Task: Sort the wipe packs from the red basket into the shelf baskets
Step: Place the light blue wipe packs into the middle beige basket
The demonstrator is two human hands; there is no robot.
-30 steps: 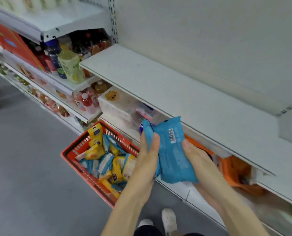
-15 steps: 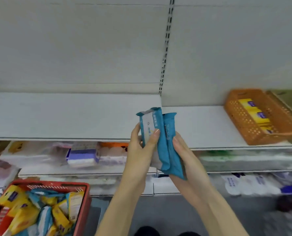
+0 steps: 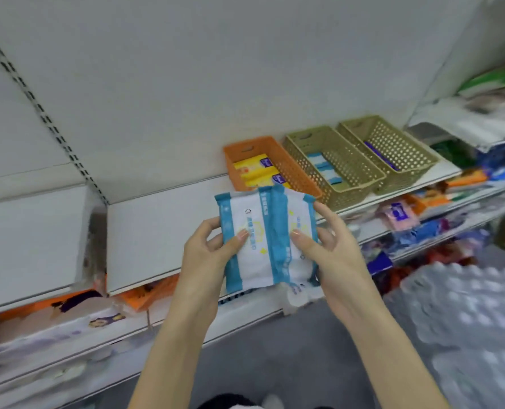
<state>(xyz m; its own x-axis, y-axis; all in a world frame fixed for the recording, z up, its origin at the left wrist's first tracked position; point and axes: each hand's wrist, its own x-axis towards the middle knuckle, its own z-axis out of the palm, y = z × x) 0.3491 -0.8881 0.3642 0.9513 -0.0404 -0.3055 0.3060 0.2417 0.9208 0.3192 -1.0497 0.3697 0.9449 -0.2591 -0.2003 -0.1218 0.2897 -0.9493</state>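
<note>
2 blue-white wipe packs (image 3: 254,252) sit side by side in front of shelf (image 3: 162,231): left hand (image 3: 207,258) pinches one, right hand (image 3: 333,255) the other, thumbs on faces. Prob. light, soft, floppy, slick film; grip mid-edge. Same kind lies in middle olive basket (image 3: 354,193).

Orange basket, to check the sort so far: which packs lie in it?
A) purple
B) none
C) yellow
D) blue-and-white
C: yellow packs lie in the orange basket; the blue-and-white packs are in the green basket beside it.
</note>
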